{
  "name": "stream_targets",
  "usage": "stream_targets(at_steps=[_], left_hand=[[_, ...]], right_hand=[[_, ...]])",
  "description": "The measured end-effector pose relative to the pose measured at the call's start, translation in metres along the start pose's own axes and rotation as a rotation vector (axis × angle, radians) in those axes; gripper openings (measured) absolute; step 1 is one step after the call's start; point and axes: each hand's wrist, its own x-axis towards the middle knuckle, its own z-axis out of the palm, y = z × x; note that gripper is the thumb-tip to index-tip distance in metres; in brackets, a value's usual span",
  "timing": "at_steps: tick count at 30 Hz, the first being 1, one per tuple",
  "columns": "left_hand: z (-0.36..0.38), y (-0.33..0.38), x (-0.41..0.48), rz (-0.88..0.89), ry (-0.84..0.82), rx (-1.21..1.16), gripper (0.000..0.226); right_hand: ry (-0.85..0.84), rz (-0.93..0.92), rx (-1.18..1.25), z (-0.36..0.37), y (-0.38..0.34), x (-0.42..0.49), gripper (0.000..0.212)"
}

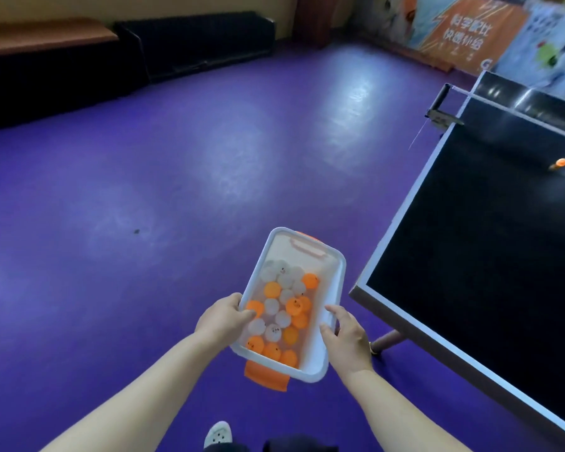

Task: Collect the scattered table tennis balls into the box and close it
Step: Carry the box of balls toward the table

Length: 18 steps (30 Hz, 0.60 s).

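Observation:
I hold a clear plastic box (335, 282) with a white rim and orange clasps above the purple floor, its lid off. Several orange and white table tennis balls (282, 313) lie inside it. My left hand (224, 316) grips the box's left rim, fingers curled over the edge. On the right rim my right hand (346, 337) clasps the side wall. One loose orange ball (562, 162) rests on the dark table tennis table (470, 256) at the far right.
The table's near corner and its leg (387, 341) stand just right of the box. The net post (441, 107) juts from the table's far edge. Dark benches (190, 44) line the back wall, banners (470, 31) the right. The purple floor (177, 190) stretches ahead.

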Motion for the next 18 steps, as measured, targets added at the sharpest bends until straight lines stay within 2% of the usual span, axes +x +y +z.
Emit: stream_targets(at_steps=[5, 9, 14, 18], left_hand=[[-0.026, 0.019, 0.082, 0.005, -0.078, -0.01, 0.018], [-0.036, 0.037, 0.149, -0.012, -0.138, -0.001, 0.013], [-0.055, 0.082, 0.251, -0.026, -0.126, 0.043, 0.022], [-0.078, 0.136, 0.329, -0.012, -0.106, 0.08, 0.02]], right_hand=[[0.03, 0.064, -0.017, 0.01, -0.032, 0.072, 0.034], [-0.026, 0.131, -0.054, 0.018, -0.045, 0.137, 0.032], [-0.045, 0.154, 0.031, 0.026, -0.06, 0.244, 0.033], [-0.038, 0.156, 0.075, 0.011, -0.083, 0.336, 0.033]])
